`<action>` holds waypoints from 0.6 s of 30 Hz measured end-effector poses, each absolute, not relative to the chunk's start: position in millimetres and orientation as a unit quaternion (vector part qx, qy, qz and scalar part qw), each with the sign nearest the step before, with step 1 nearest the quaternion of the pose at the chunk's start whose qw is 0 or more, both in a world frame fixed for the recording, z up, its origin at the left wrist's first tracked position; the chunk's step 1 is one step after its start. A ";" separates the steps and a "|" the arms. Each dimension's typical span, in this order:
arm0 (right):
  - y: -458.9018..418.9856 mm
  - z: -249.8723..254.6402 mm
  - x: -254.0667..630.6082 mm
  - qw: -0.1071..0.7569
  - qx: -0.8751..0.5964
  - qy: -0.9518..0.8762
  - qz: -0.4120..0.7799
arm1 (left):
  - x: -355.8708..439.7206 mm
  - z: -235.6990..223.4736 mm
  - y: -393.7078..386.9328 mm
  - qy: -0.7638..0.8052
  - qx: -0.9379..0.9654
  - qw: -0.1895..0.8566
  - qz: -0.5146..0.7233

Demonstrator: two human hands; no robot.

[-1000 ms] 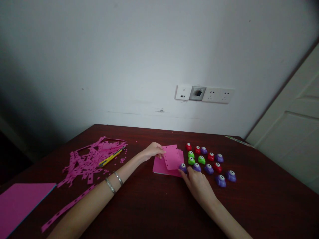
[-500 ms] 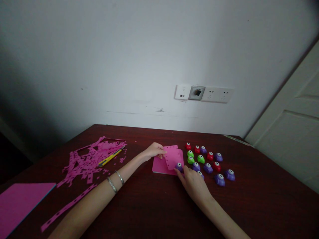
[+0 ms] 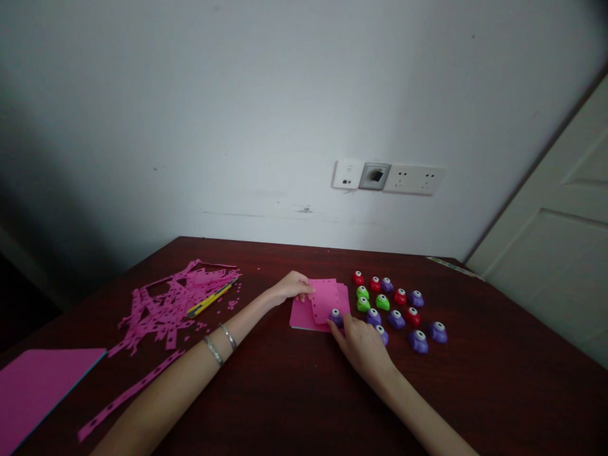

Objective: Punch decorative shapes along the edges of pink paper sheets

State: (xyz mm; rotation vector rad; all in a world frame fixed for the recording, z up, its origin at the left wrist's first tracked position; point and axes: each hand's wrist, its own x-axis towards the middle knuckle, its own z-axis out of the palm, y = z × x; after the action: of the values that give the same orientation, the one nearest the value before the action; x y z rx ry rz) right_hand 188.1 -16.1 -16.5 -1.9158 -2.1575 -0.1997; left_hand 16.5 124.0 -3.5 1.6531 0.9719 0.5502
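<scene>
My left hand (image 3: 293, 286) pinches the left edge of a small pink paper card (image 3: 325, 299) with punched holes along its edges. Beneath that card lies a stack of pink paper (image 3: 299, 315). At the card's lower edge is a purple craft punch (image 3: 335, 316), and my right hand (image 3: 361, 342) is closed on it with thumb and fingers. Just right of the card stand more punches: green (image 3: 382, 302), red (image 3: 399, 296) and purple (image 3: 396, 320). The fingertips of my right hand are partly hidden behind the punch and the hand itself.
On the left lies a heap of pink paper scraps (image 3: 156, 316) with a yellow utility knife (image 3: 211, 300) at its edge. A long punched strip (image 3: 128, 394) and a large pink sheet (image 3: 47, 386) are nearer. Behind the table rises a wall with sockets (image 3: 413, 180).
My right hand and the purple punch have shifted slightly left along the card's lower edge. The card in my left hand has moved a little left too.
</scene>
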 end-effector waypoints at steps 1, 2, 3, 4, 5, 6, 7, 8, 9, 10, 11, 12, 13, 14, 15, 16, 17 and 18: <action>-16.0 -17.5 187.3 0.125 -0.655 -0.742 -0.066 | 15.8 -3.5 124.2 0.415 0.701 0.535 0.227; -15.9 -18.3 186.7 0.125 -0.653 -0.744 -0.063 | 15.1 -3.5 124.4 0.420 0.703 0.529 0.222; -15.7 -19.0 186.3 0.125 -0.652 -0.745 -0.060 | 14.4 -3.7 124.6 0.425 0.705 0.524 0.218; -15.6 -19.5 186.2 0.124 -0.651 -0.747 -0.058 | 13.8 -3.9 124.7 0.428 0.707 0.521 0.213; -15.4 -19.8 186.4 0.124 -0.650 -0.748 -0.055 | 13.3 -4.2 124.6 0.431 0.708 0.518 0.209; -15.4 -19.9 187.1 0.123 -0.650 -0.748 -0.052 | 13.0 -4.4 124.4 0.433 0.710 0.516 0.205; -15.5 -19.8 188.1 0.124 -0.650 -0.748 -0.048 | 12.7 -4.5 124.1 0.434 0.711 0.515 0.201; -15.8 -19.6 189.4 0.126 -0.650 -0.749 -0.043 | 12.5 -4.5 123.8 0.436 0.711 0.515 0.198; -16.1 -19.4 191.1 0.128 -0.648 -0.750 -0.036 | 12.4 -4.6 123.5 0.439 0.710 0.515 0.195; -16.6 -19.1 192.8 0.130 -0.647 -0.751 -0.029 | 12.2 -4.7 123.3 0.442 0.709 0.515 0.193; -17.2 -18.8 194.5 0.133 -0.644 -0.753 -0.021 | 12.0 -4.9 123.3 0.446 0.707 0.514 0.192; -17.8 -18.5 196.0 0.136 -0.640 -0.756 -0.013 | 11.8 -5.3 123.4 0.448 0.707 0.513 0.191; -18.3 -18.2 197.3 0.139 -0.637 -0.758 -0.005 | 11.5 -5.8 123.7 0.447 0.707 0.514 0.191; -18.7 -17.8 198.3 0.141 -0.635 -0.760 0.003 | 11.3 -6.5 124.2 0.444 0.708 0.515 0.191; -18.9 -17.5 198.9 0.142 -0.633 -0.761 0.009 | 11.1 -7.2 124.7 0.438 0.710 0.516 0.191; -18.9 -17.2 199.2 0.143 -0.632 -0.762 0.014 | 10.9 -8.1 125.2 0.433 0.713 0.517 0.191; -18.8 -17.0 199.3 0.143 -0.632 -0.762 0.019 | 10.9 -8.9 125.6 0.431 0.715 0.516 0.191; -18.5 -16.9 199.3 0.142 -0.633 -0.761 0.023 | 10.9 -9.6 126.0 0.431 0.717 0.513 0.190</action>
State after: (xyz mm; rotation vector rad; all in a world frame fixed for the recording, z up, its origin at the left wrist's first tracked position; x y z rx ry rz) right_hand 199.3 -18.5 -16.9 -1.8265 -2.1963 0.0666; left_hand 10.9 126.0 -9.6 1.7248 1.0364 0.4576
